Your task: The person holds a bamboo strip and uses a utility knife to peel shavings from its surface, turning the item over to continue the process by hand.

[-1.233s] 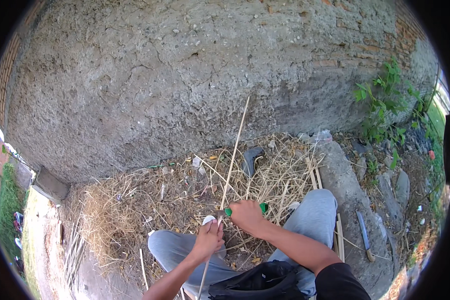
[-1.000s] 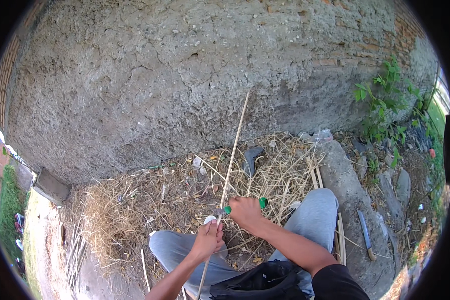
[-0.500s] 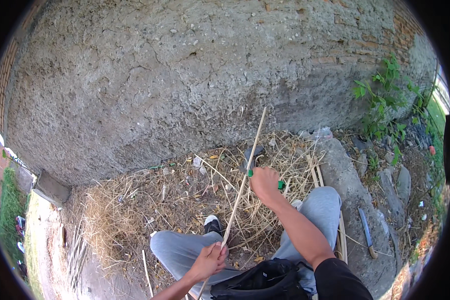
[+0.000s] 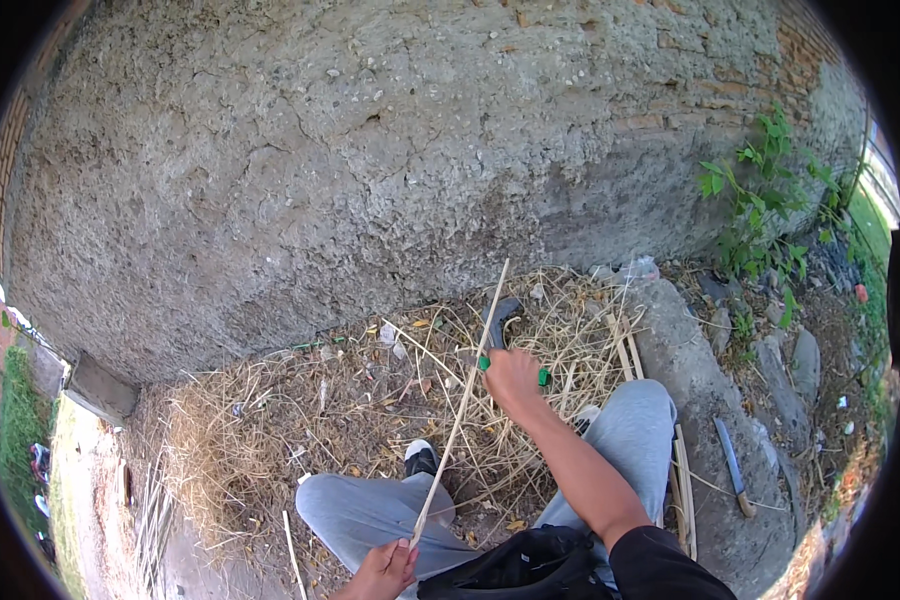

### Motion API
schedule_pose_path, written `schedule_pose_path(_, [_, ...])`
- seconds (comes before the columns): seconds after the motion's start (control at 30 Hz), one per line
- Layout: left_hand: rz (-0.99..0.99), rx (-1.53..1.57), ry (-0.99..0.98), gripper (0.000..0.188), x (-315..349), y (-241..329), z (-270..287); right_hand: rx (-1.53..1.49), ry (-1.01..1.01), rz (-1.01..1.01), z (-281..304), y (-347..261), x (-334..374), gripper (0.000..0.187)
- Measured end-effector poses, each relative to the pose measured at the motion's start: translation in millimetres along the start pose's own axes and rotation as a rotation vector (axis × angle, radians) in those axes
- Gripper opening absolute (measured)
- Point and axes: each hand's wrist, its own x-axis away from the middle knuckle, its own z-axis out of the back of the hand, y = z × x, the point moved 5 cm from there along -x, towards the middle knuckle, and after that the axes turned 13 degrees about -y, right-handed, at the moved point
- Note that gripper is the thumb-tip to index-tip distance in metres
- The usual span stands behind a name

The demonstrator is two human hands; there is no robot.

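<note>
A long, thin, pale cane-like strip slants up from my lap toward the wall. Low in the view, my left hand is closed around its lower part. My right hand, farther forward, is closed around a green-handled tool. One green end of that tool touches or lies right beside the strip; my fist hides the rest, so its kind is unclear. Beyond the fist a dark grey object shows; I cannot tell whether it belongs to the tool.
Pale shavings litter the ground between my legs, with a dry heap to the left. A rough wall stands ahead. On the stone slab at right lies a knife with a wooden handle. More strips lie far left.
The strip has slid down toward me, its far tip now lower. My left hand has moved down and left with it. The right fist has shifted slightly left and down.
</note>
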Motion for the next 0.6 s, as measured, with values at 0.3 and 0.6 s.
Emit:
schedule_pose_path(0.3, [0.379,0.703,-0.264,0.028,30,38,29,-0.076,0.069,-0.146,-12,48,-20,0.006])
schedule_pose_path(0.6, [0.358,0.716,-0.213,0.032,69,29,28,0.090,0.103,-0.030,-5,43,-13,0.011])
